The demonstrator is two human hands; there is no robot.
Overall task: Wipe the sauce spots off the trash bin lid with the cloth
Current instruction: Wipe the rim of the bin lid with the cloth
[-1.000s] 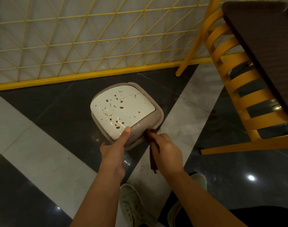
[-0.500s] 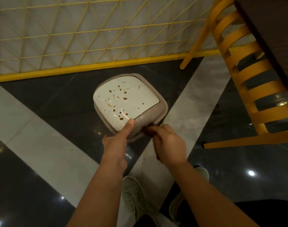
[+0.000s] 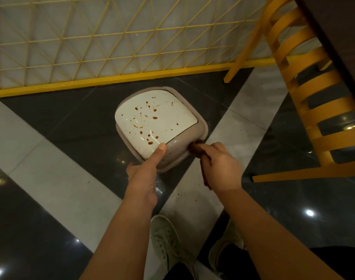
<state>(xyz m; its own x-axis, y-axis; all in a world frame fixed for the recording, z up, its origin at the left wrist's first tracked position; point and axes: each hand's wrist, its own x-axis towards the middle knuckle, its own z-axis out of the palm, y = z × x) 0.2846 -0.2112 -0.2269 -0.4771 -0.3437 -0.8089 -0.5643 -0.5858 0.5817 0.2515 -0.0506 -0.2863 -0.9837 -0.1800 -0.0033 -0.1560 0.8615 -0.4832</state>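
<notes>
- Glossy floor (image 3: 51, 190) of dark grey and pale grey stone tiles laid in diagonal bands, dotted with bright ceiling-light reflections.
- Behind, a white wall panel faced with a yellow wire lattice (image 3: 112, 37) of triangles, ending in a solid yellow base rail (image 3: 132, 76) along the floor.
- At upper right, a yellow slatted wooden chair (image 3: 306, 87), tucked partly under a dark brown tabletop (image 3: 338, 33).
- Squarish beige plastic trash bin (image 3: 189, 150) with rounded corners, standing on the dark tile between the rail and the person's feet, turned corner-on like a diamond: one corner toward the lattice, the opposite corner toward the person.
- Glossy white trash bin lid (image 3: 156, 124) closed on top; no clear long axis, being near square; straight hinge-like edge running along the right side, from far right down toward the near corner.
- Reddish-brown sauce spots (image 3: 150, 142) scattered over the lid, thickest near the front edge and up the centre.
- Left hand (image 3: 142, 178) gripping the bin's near corner: thumb pressed flat on the lid's front edge, fingers wrapped around the bin wall beneath.
- Right hand (image 3: 219, 166) closed around a dark brown cloth (image 3: 195, 147), bunched end pressed against the bin's right front wall just below the rim, the rest trailing beneath the palm.
- Pale canvas shoes (image 3: 168, 243) visible at the bottom, on the light tile band.
</notes>
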